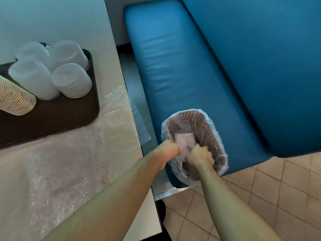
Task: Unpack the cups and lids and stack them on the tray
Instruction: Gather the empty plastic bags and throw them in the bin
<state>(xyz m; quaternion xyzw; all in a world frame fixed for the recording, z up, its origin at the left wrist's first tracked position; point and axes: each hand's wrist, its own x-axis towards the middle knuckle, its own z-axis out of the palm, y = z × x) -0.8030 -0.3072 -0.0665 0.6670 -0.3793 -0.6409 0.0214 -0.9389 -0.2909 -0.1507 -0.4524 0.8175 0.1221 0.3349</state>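
On the table at the left, a dark brown tray (57, 117) carries several stacks of clear plastic lids (71, 80) and a lying stack of paper cups (13, 98). To the right, beside the table edge, stands a brown mesh bin (208, 134) lined with a clear bag. My left hand (166, 152) grips the bag liner at the bin's near rim. My right hand (199, 155) is curled round crumpled clear plastic wrap (185, 141) inside the bin's mouth.
Loose clear plastic wrapping (69, 162) covers the white table (107, 49) in front of the tray and hangs over its right edge. A blue padded bench (191, 66) runs behind the bin. Beige floor tiles (278, 197) lie at the lower right.
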